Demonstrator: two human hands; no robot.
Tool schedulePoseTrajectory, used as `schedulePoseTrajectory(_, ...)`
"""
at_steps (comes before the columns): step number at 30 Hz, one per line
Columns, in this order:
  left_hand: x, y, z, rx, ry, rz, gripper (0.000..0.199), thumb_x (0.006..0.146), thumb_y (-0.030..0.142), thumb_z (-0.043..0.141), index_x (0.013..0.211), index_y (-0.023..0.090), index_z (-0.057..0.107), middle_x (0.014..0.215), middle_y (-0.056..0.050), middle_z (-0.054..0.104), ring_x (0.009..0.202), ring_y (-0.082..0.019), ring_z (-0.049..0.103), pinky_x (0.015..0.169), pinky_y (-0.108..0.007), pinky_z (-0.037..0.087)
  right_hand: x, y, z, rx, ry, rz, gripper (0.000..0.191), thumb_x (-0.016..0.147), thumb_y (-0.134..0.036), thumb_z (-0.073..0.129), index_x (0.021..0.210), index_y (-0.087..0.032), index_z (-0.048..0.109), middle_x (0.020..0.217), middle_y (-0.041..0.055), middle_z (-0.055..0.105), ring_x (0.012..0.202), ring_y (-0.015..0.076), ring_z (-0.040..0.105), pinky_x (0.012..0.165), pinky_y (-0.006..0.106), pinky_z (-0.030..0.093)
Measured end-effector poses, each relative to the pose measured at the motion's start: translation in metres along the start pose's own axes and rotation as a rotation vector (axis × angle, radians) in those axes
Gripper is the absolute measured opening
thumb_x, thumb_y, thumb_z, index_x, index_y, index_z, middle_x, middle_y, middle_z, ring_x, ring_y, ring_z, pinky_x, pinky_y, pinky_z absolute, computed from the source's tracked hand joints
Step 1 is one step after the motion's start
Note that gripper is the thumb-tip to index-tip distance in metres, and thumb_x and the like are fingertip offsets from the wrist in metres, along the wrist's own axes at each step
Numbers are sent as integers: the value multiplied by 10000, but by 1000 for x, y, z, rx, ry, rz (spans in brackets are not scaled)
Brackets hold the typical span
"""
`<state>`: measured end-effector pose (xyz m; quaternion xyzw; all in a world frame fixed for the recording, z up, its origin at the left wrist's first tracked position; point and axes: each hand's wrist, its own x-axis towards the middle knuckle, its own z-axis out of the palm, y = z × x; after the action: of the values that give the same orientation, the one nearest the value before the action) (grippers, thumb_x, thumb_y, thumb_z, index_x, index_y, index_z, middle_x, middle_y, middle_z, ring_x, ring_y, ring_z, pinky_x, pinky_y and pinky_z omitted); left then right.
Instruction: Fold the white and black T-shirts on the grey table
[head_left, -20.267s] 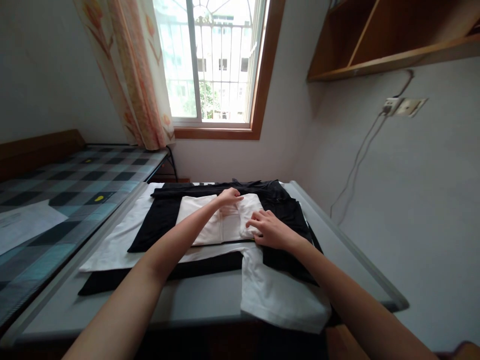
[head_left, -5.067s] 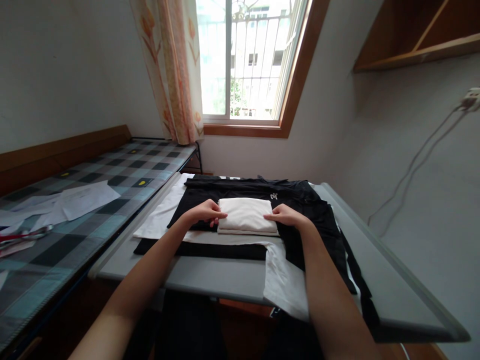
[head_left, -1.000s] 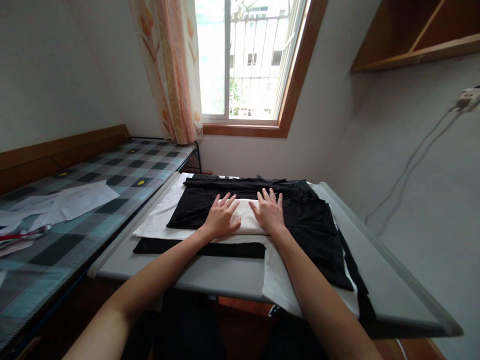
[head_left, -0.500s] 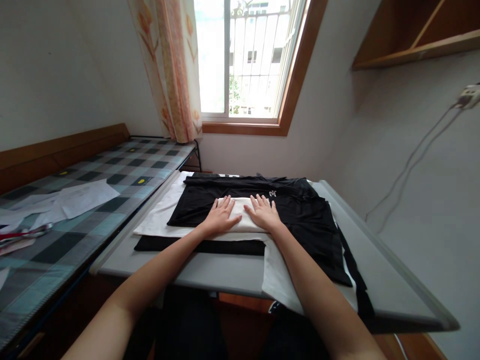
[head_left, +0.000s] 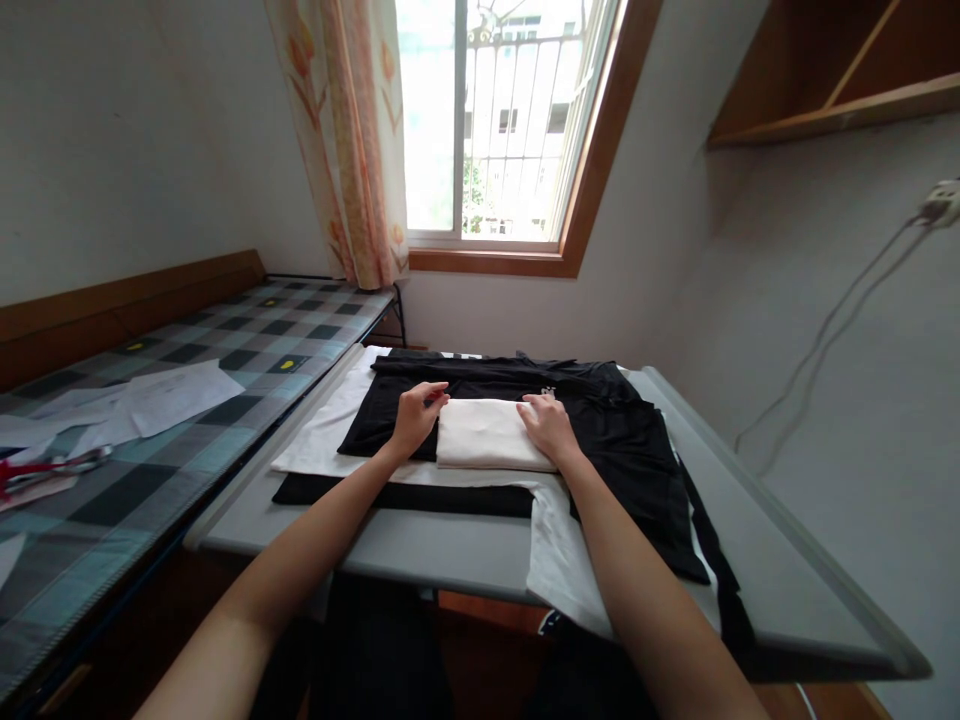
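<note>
A small folded white cloth (head_left: 484, 436) lies on a larger black garment (head_left: 615, 460) spread over the table. My left hand (head_left: 417, 418) is just off the cloth's left side, fingers bent and slightly apart, with nothing visible in them. At the right end of the cloth rests my right hand (head_left: 550, 426), its bent fingers over the far right corner and its thumb apart from them. Whether those fingertips pinch the fabric is hard to see. Beneath the black garment spreads a white garment (head_left: 319, 445), one white sleeve hanging over the near table edge.
The grey table (head_left: 442, 540) stands beside a bed with a checked cover (head_left: 187, 340). Papers (head_left: 176, 400) and a red item (head_left: 45, 470) lie on the bed. A curtained window (head_left: 510, 140) is ahead; a cable (head_left: 832, 310) hangs on the right wall.
Both hands lay flat on the white cloth before. The left hand has lifted away to its left side; the right has shifted right to the corner, its fingers now bent.
</note>
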<state>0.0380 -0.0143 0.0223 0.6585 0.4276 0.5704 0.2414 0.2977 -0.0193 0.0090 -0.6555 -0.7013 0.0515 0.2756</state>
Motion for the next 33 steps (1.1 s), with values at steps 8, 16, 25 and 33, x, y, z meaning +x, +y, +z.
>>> schedulePoseTrajectory(8,1,8,9,-443,-12,-242,357,654,337,810,947,147,735,847,-60,722,697,-193,706,712,-326,543,2,4,5,26,-17,-18,332,913,-332,480,1106,-167,695,1166,110,629,1112,232,531,985,331,371)
schedulePoseTrajectory(16,0,15,7,-677,-49,-422,367,563,250,843,898,153,730,834,-41,717,696,-132,655,729,-298,531,0,2,3,42,-28,-11,293,899,-309,508,1076,-182,703,1163,99,624,1108,232,532,968,325,381)
schedulePoseTrajectory(25,1,15,5,-872,-77,-548,398,630,143,768,1016,194,683,805,43,628,634,-39,587,668,-194,483,-1,0,1,21,-46,-10,295,896,-308,513,1096,-190,695,1184,100,607,1109,236,529,961,325,383)
schedulePoseTrajectory(33,2,20,1,-984,-126,-614,335,643,154,604,970,170,674,729,40,592,606,-70,564,616,-211,467,-1,2,1,26,-60,-11,313,900,-318,505,1115,-185,690,1193,106,600,1108,237,531,967,330,384)
